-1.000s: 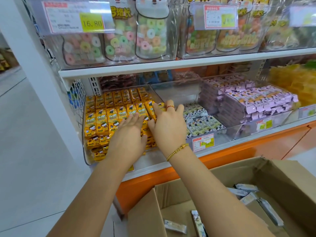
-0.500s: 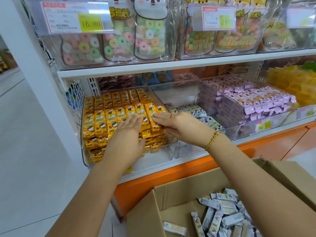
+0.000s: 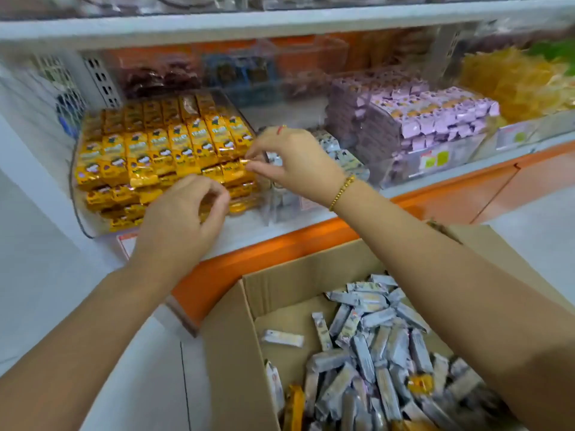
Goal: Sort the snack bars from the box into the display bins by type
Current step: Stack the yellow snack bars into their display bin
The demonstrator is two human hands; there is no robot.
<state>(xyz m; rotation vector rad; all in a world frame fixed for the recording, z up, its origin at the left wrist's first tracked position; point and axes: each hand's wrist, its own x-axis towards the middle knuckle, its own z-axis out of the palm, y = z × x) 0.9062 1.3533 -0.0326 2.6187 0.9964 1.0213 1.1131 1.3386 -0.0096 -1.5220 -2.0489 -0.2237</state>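
Note:
Yellow snack bars (image 3: 161, 150) fill the clear left bin (image 3: 81, 225) in neat rows. My right hand (image 3: 298, 163) reaches in from the right. Its thumb and forefinger pinch the end of a yellow bar (image 3: 239, 169) at the right edge of the stack. My left hand (image 3: 183, 219) hovers at the bin's front with loosely curled fingers, and I see nothing in it. Below stands the open cardboard box (image 3: 311, 275), holding several silver-blue bars (image 3: 373, 353) and a few yellow bars (image 3: 294, 405).
A middle bin of black-and-white patterned bars (image 3: 348, 157) sits behind my right hand. Purple-wrapped bars (image 3: 435, 126) fill the bin to the right, and yellow snacks (image 3: 513, 82) lie beyond. An orange shelf edge (image 3: 280, 247) runs between the bins and the box. A white shelf (image 3: 280, 20) runs overhead.
My view has tilted down over the box. My left hand has lifted off the yellow bars, drawn back and curled. My right hand has turned and now pinches a bar at the stack's right edge.

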